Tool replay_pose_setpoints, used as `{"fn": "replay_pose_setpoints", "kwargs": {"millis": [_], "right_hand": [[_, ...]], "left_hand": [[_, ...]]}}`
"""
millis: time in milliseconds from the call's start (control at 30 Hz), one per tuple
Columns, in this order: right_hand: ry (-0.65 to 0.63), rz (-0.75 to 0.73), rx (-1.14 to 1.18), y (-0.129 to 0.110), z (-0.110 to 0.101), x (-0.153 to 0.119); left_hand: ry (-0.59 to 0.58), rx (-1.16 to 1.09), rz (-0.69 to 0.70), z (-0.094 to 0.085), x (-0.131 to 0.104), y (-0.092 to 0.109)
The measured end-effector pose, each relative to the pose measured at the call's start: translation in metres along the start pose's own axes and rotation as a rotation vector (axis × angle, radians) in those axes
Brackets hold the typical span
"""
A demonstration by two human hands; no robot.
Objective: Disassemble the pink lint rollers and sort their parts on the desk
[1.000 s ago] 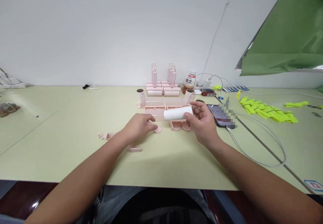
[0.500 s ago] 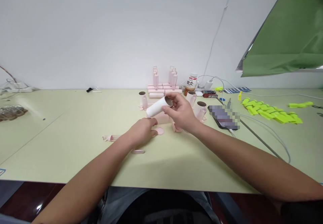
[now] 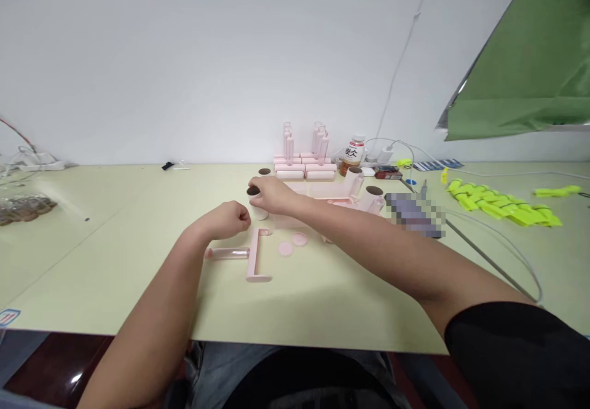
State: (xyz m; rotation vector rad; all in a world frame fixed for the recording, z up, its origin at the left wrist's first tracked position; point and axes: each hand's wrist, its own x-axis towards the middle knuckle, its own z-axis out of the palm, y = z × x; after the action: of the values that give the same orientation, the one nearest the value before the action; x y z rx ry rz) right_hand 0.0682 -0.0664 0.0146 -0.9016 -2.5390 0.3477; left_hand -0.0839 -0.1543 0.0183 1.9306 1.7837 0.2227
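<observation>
My right hand [image 3: 276, 195] is closed around the upper part of a white paper roll [image 3: 260, 213], which stands upright with its brown hollow core facing up. Just left of it is my left hand [image 3: 227, 219], fingers curled in; whether anything is inside them is hidden. Below the hands lies a pink bracket-shaped frame [image 3: 252, 258], and a clear pink tube [image 3: 229, 253] points at its left side. Two round pink discs, a near disc [image 3: 285, 248] and a far disc [image 3: 299, 239], lie flat to the right of the frame.
Pink rollers [image 3: 320, 172] are stacked by the wall with upright pink tubes on top. A drink bottle [image 3: 353, 154], more white rolls [image 3: 372, 198], a phone [image 3: 410, 215] with a cable, and folded neon-yellow pieces [image 3: 502, 203] are on the right.
My right hand has moved left with the roll, which went from tilted to upright. My left hand has drawn back left, uncovering the pink frame and discs.
</observation>
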Motion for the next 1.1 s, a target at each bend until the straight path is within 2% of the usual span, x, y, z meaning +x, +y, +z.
{"fn": "replay_pose_setpoints", "kwargs": {"millis": [100,300,400,500,567,667,733,833,900,1000,1100], "right_hand": [[0.032,0.031,-0.043,0.005,0.0,-0.001],[0.048,0.044,-0.093,0.012,-0.002,-0.001],[0.063,0.053,-0.094,0.007,-0.005,-0.005],[0.181,0.027,-0.027,-0.003,-0.012,-0.021],[0.262,0.027,0.107,-0.011,-0.017,-0.038],[0.257,0.172,0.424,-0.019,-0.018,-0.068],[0.173,0.3,0.63,-0.022,-0.015,-0.086],[-0.041,0.458,0.936,-0.025,-0.006,-0.104],[-0.15,0.479,1.129,-0.027,0.001,-0.11],[-0.237,0.462,1.367,-0.029,0.009,-0.112],[-0.296,0.43,1.461,-0.029,0.007,-0.111]], "left_hand": [[-0.065,0.037,-0.066,-0.008,-0.002,-0.005],[-0.255,0.107,0.007,-0.017,-0.012,-0.001],[-0.376,0.15,-0.03,-0.012,-0.013,0.001],[-0.452,0.124,-0.09,-0.002,-0.013,-0.002],[-0.426,0.071,-0.025,0.001,-0.014,-0.007],[-0.331,-0.111,0.195,0.0,-0.019,-0.012],[-0.277,-0.273,0.307,-0.002,-0.022,-0.01],[-0.19,-0.426,0.432,0.003,-0.024,-0.003],[-0.107,-0.429,0.497,0.011,-0.023,0.003],[0.021,-0.326,0.541,0.026,-0.021,0.013],[0.085,-0.207,0.541,0.034,-0.02,0.02]]}}
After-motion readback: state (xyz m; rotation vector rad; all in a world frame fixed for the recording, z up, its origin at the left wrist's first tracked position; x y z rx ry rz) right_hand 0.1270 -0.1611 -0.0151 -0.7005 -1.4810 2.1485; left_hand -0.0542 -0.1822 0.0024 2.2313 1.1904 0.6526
